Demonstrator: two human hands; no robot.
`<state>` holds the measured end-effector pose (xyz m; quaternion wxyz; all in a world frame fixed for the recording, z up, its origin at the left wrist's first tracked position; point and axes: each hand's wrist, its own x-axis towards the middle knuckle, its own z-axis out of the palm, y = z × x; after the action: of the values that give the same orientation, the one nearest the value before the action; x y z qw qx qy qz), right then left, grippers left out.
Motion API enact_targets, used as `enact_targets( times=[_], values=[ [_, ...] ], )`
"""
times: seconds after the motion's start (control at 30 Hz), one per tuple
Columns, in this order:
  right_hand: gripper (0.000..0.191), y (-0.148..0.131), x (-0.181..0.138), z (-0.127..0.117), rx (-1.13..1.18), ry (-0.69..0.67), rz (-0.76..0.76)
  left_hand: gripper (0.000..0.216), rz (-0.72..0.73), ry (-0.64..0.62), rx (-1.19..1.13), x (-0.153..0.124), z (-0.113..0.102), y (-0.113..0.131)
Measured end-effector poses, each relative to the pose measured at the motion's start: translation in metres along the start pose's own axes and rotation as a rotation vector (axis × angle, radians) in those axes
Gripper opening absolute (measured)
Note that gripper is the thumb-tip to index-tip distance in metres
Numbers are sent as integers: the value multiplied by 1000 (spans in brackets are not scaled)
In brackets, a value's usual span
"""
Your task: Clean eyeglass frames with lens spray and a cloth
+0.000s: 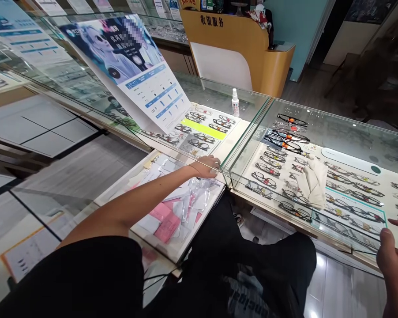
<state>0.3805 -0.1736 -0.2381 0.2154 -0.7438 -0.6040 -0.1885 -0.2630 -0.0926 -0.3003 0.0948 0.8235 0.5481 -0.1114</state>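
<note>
My left hand reaches forward and rests on the near edge of a glass display case, with its fingers curled over the rim. Under it a pulled-out drawer holds clear plastic bags, white papers and pink slips. My right hand hovers at the lower right beside the near edge of a second glass case, with its fingers spread and nothing in them. Rows of eyeglass frames lie inside both cases. A white cloth lies on the right case's glass top.
A slanted advertising poster stands on the left case. A small white spray bottle stands at the far edge of the glass. Behind is a yellow cashier counter. My dark-clothed legs fill the gap below the cases.
</note>
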Motion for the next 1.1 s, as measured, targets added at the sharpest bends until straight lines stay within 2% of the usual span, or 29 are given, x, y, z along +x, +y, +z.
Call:
enact_targets(
  times=[0.1,0.23,0.3,0.37,0.43,0.5,0.53,0.57,0.6,0.63,0.7,0.77,0.83,0.9,0.97,1.1],
  values=[
    [80,-8,0,0,-29,73,31,29,-15,1,14,1,-2,6],
    [76,-12,1,-4,18,61,76,24,-77,-18,49,-6,-17,20],
    [71,-13,1,-5,48,59,92,20,-143,-93,46,-16,-28,33],
    [65,-13,1,-5,69,74,95,13,-178,-267,-7,-31,-42,53],
    [59,-12,0,-4,86,92,91,7,-101,-543,-121,-49,-60,80],
    [56,-11,0,-2,92,100,86,8,98,-731,-384,-67,-87,111],
    [55,-11,0,-2,90,101,84,7,243,-775,-541,-73,-104,128],
    [55,-11,0,-2,86,95,78,7,365,-769,-668,-78,-122,143],
    [56,-11,0,-3,82,85,69,9,449,-716,-735,-80,-140,157],
    [57,-11,0,-4,81,73,59,14,490,-608,-744,-78,-157,169],
    [58,-13,1,-8,87,49,43,24,477,-299,-621,-64,-184,184],
    [60,-15,2,-11,96,22,40,29,408,49,-404,-35,-197,189],
    [61,-18,2,-14,103,0,50,32,341,297,-203,5,-198,185],
    [57,-19,2,-15,114,-7,56,34,280,413,-106,48,-195,177],
    [51,-19,1,-14,126,5,49,35,236,452,-61,88,-195,168],
    [44,-16,-2,-10,122,28,21,29,265,388,1,142,-202,154]
  ],
)
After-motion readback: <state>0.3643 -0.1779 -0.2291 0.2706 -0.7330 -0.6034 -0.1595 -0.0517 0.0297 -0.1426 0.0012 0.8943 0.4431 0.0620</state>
